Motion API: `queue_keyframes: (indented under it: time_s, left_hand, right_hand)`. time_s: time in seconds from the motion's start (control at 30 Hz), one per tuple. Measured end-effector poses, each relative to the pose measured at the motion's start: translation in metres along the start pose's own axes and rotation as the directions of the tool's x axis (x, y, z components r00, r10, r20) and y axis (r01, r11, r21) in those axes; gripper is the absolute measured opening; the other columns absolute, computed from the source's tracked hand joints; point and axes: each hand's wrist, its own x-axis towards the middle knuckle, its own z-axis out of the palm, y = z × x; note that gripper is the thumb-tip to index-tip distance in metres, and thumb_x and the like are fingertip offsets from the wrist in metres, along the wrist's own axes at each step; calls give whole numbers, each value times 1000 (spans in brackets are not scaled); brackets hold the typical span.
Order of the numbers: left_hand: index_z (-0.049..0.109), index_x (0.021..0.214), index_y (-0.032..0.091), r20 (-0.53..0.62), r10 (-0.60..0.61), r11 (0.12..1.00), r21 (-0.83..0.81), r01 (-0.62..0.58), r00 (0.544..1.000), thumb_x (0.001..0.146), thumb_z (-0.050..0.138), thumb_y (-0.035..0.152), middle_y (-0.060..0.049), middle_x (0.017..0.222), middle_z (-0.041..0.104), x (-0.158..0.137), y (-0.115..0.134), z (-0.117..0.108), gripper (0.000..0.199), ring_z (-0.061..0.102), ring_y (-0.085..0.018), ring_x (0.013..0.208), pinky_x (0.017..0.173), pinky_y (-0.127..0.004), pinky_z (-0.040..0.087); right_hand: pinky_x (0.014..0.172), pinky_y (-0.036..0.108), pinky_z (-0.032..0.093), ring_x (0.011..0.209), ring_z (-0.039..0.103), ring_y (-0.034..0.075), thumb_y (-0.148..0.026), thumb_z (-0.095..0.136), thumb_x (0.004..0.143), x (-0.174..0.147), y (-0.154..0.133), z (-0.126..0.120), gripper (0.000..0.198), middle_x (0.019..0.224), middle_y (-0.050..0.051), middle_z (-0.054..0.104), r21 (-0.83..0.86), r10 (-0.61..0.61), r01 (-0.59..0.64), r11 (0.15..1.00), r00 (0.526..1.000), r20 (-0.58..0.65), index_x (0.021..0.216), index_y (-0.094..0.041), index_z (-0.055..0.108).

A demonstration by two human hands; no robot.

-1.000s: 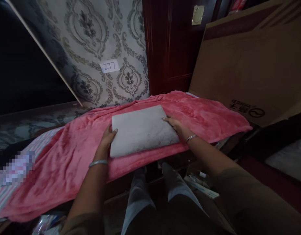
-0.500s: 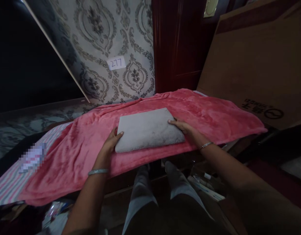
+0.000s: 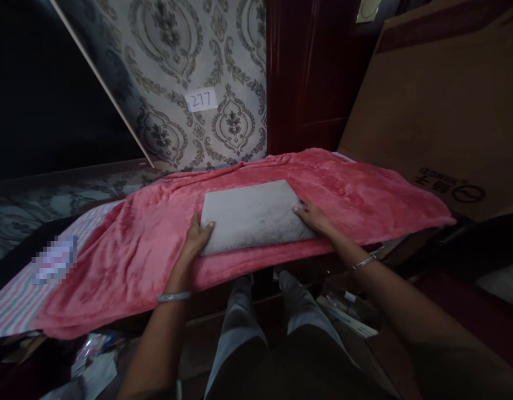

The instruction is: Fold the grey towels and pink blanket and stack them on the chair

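Note:
A flat, light grey rectangle of soft-looking fabric (image 3: 252, 215), like a folded plush cloth, lies level over a pink plush blanket (image 3: 139, 250). My left hand (image 3: 199, 233) grips its left edge, thumb on top and fingers at the side. At the right edge my right hand (image 3: 312, 215) holds it the same way, thumb on the upper face. The fingertips under the cloth are hidden. Whether the cloth rests fully on the blanket or is slightly lifted, I cannot tell.
Striped cloth (image 3: 14, 300) shows under the blanket at the left. A large cardboard box (image 3: 431, 111) leans at the back right. A dark screen (image 3: 60, 100) stands at the back left. Behind is patterned wallpaper with a paper label (image 3: 201, 99). Loose items lie on the floor below.
Both hands keep their hold on the grey cloth. They have shifted slightly along its edges, the right thumb a little lower and further right. The view has moved a little.

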Motion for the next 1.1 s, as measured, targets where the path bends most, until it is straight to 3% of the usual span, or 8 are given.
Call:
queue_keyframes:
  time_s: [0.13, 0.3, 0.53, 0.9, 1.1]
  left_hand:
    - [36, 151, 9, -53, 103, 972, 217, -89, 993, 88, 62, 32, -23, 148, 50, -14, 13, 8, 73, 50, -35, 135, 114, -46, 39]
    - [30, 153, 6, -13, 94, 910, 407, -81, 995, 92, 55, 34, -28, 139, 56, -23, 21, 13, 72, 55, -39, 129, 109, -51, 43]
    - [34, 152, 10, -45, 125, 935, 339, -103, 991, 92, 56, 32, -23, 142, 56, -21, 11, 12, 67, 56, -35, 130, 111, -45, 42]
    - [32, 153, 9, -43, 113, 949, 300, -95, 993, 92, 56, 32, -24, 141, 57, -20, 10, 11, 70, 57, -37, 128, 109, -47, 43]
    - [44, 145, 16, -45, 45, 999, 33, -44, 998, 83, 70, 33, -17, 136, 62, 8, -10, -1, 70, 59, -30, 126, 106, -42, 46]
  right_hand:
    - [94, 38, 48, 110, 65, 31, -40, 56, 94, -19, -4, 5, 63, 122, 18, 68, -157, -25, 20, 987, 999, -27, 151, -15, 43]
    - [93, 37, 47, 109, 65, 32, -35, 55, 95, -28, -6, 10, 65, 121, 18, 69, -187, -67, 59, 981, 997, -36, 154, -14, 36]
    - [95, 40, 47, 112, 64, 34, -35, 55, 95, -28, -2, 8, 69, 123, 19, 68, -153, -51, 44, 987, 998, -41, 156, -13, 33]
    - [98, 42, 47, 115, 63, 33, -37, 55, 94, -27, -2, 9, 63, 125, 19, 67, -128, -50, 41, 991, 996, -67, 151, -13, 42]
    - [103, 36, 46, 122, 60, 27, -37, 54, 95, -9, -1, -4, 59, 141, 18, 58, 29, -7, 7, 1000, 1000, -2, 147, -10, 47]
